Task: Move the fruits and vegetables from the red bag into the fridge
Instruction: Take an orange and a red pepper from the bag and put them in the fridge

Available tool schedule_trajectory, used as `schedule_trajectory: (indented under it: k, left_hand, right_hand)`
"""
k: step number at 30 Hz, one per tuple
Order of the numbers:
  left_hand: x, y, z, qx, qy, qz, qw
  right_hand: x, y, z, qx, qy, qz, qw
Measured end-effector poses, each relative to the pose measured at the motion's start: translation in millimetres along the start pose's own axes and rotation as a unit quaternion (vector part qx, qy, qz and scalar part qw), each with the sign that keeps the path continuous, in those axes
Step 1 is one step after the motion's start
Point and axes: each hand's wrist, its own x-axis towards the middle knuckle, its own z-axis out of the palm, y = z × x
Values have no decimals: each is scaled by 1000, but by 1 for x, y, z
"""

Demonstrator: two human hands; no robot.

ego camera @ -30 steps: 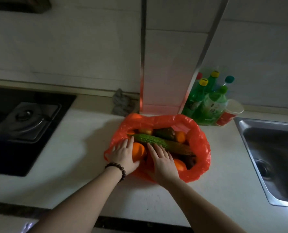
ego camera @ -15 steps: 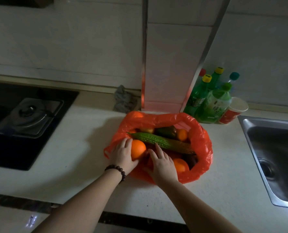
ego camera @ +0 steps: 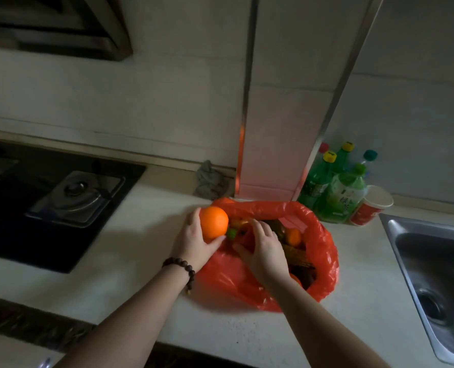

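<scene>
The red bag (ego camera: 324, 251) lies open on the white counter (ego camera: 130, 264), with fruit and vegetables inside. My left hand (ego camera: 192, 239) grips an orange (ego camera: 213, 226), lifted to the bag's left rim. My right hand (ego camera: 265, 251) reaches into the bag from the near side, its fingers curled over the contents; what it touches is hidden. A smaller orange (ego camera: 293, 237) and a dark green vegetable (ego camera: 280, 228) show past the right hand. The fridge is out of view.
A black gas hob (ego camera: 48, 200) fills the counter's left. A steel sink (ego camera: 438, 269) sits at the right. Green bottles (ego camera: 337, 192) and a red paper cup (ego camera: 371, 205) stand behind the bag beside a tiled column (ego camera: 276, 144). A grey rag (ego camera: 210, 180) lies by the wall.
My left hand has lifted the orange up and out to the bag's left rim. My right hand has moved deeper into the bag, covering the long green vegetable.
</scene>
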Motion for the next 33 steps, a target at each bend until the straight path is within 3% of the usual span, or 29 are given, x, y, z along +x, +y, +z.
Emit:
schedule_trajectory:
  k: [6,13,26,33]
  left_hand:
    - [4,-3,-67,4,116,-20,993]
    - [-32,-48,-168,23,233,-110,966]
    - [-179,-178,-350,65,418,-278,862]
    - [-245,-267,-447,104,490,-314,807]
  right_hand:
    - [37,-60,-13,49,3,-85,995]
    - [50,-172,24,112,-63,-213,969]
    - [-33,-418,128,174,-222,-440,853]
    - [-103,-560,195,203,-230,-513,801]
